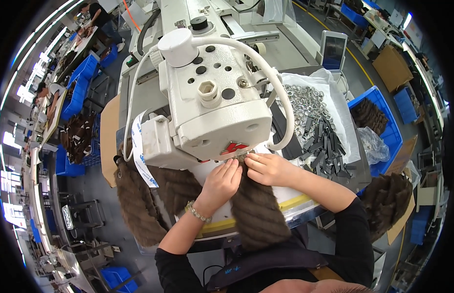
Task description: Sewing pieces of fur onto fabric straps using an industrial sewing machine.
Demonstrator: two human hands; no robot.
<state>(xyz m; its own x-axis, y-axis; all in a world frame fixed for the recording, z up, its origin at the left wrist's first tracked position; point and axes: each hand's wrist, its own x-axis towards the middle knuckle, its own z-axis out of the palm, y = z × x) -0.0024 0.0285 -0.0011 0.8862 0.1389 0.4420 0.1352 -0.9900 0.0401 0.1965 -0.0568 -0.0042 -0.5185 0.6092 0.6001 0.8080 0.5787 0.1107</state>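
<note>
Because its end seems to need steadying under the white metal machine head point(222, 124), left hand point(221, 181) and right hand point(268, 169) pinch the long brown ridged-fur strip point(258, 215) at frame centre

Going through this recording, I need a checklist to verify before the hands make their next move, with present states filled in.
1. Left hand at the upper end of the brown furry strip: ok.
2. Right hand at that same end: ok.
3. Clearance beneath the white machine head: cannot tell, the head blocks the view.
4. Bracelet off: not ok, it is on the left wrist.
5. Metal rings apart from both hands: ok.
</note>
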